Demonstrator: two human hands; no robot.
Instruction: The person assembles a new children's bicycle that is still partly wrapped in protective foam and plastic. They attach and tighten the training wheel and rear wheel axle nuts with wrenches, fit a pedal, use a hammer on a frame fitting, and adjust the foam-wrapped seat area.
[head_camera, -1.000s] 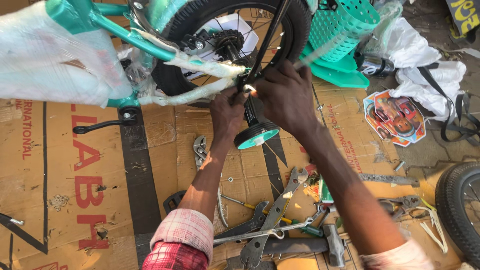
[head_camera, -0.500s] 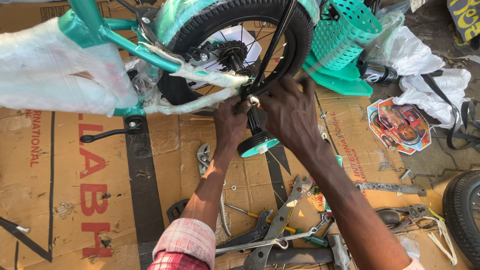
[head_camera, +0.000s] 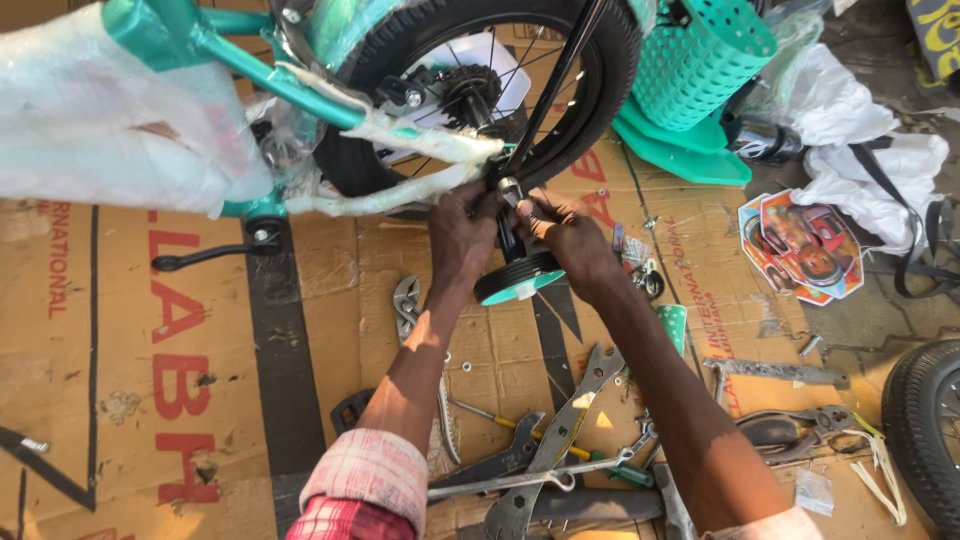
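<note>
A teal child's bicycle (head_camera: 190, 40) lies over flattened cardboard (head_camera: 120, 380), its frame wrapped in white plastic and its black rear wheel (head_camera: 600, 90) at the top. My left hand (head_camera: 462, 228) and my right hand (head_camera: 568, 235) meet at the rear axle end, fingers closed around a small bolt (head_camera: 509, 187) on the black bracket of a training wheel (head_camera: 518, 279) with a teal hub. The training wheel hangs just below both hands.
Spanners (head_camera: 560, 440), pliers (head_camera: 408, 300) and a screwdriver (head_camera: 500, 420) lie on the cardboard under my arms. A teal basket (head_camera: 700, 60) and teal plastic parts sit at the top right, beside white wrapping (head_camera: 860, 150) and a printed card (head_camera: 800, 245). A second tyre (head_camera: 925, 430) is at the right edge.
My right hand has drawn back to the right off the axle, so the bolt now shows between both hands. The view has shifted slightly; the bicycle stays put.
</note>
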